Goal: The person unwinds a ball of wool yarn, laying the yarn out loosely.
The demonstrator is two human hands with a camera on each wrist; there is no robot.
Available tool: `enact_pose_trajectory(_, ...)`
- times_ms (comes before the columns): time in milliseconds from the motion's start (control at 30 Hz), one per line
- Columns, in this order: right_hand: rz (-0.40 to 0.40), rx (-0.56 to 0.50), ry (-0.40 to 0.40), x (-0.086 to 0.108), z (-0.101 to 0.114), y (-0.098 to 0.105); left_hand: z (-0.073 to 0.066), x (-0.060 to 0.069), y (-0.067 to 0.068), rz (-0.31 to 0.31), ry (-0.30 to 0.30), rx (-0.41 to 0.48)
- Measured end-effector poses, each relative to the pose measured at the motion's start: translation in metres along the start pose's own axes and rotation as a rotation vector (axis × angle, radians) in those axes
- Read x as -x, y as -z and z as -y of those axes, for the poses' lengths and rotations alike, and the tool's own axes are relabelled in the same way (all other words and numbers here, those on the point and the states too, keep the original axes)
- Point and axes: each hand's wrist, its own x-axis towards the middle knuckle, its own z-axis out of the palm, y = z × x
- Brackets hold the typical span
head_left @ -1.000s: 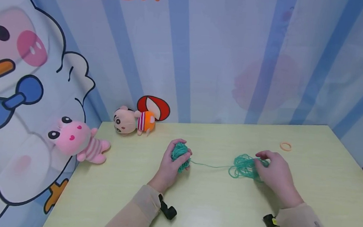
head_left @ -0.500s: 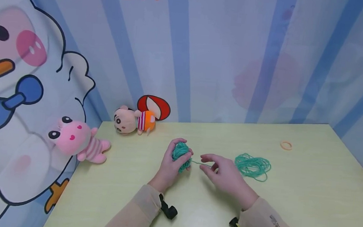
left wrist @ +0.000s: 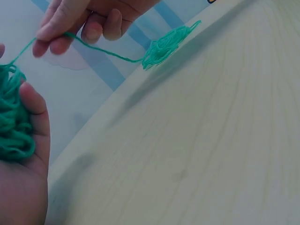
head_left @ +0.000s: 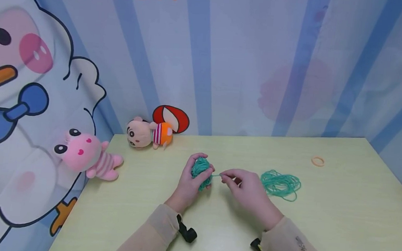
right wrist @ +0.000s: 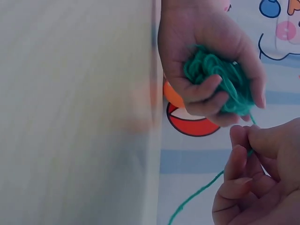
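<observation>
A ball of green yarn (head_left: pixel 201 168) sits in my left hand (head_left: pixel 186 188), the fingers and thumb curled round it. From its right side a short strand (head_left: pixel 216 175) runs to my right hand (head_left: pixel 250 191), which pinches it between thumb and fingertip. The left wrist view shows that strand (left wrist: pixel 108 51) passing on from the pinch to a loose heap of the same yarn (left wrist: pixel 166 46). In the head view the loose yarn (head_left: pixel 280 184) lies in tangled loops on the table, just right of my right hand.
A pink plush toy (head_left: pixel 85 153) lies at the table's left edge. Another plush toy in a striped top (head_left: pixel 148 134) lies at the back left. A small orange ring (head_left: pixel 318 161) rests at the back right of the table (head_left: pixel 350 218). A printed curtain (head_left: pixel 242 65) hangs behind.
My right hand has left the loose yarn, moved left close to the ball and now pinches the strand. The left hand holds the ball as before.
</observation>
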Motion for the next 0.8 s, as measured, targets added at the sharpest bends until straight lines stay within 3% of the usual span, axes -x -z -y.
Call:
enact_pose_trajectory(200, -0.090, -0.056, -0.015, 0.003, -0.006, 0.021, 0.001, -0.001, 0.000, -0.007, -0.004, -0.004)
enact_pose_trajectory(433, -0.177, -0.091, -0.051, 0.010, -0.029, 0.049, 0.002, -0.001, 0.000, -0.009, -0.022, 0.003)
enact_pose_trajectory(800, -0.260, -0.039, -0.096, 0.026, -0.062, 0.084, 0.002, 0.000, 0.000, 0.001, -0.023, 0.029)
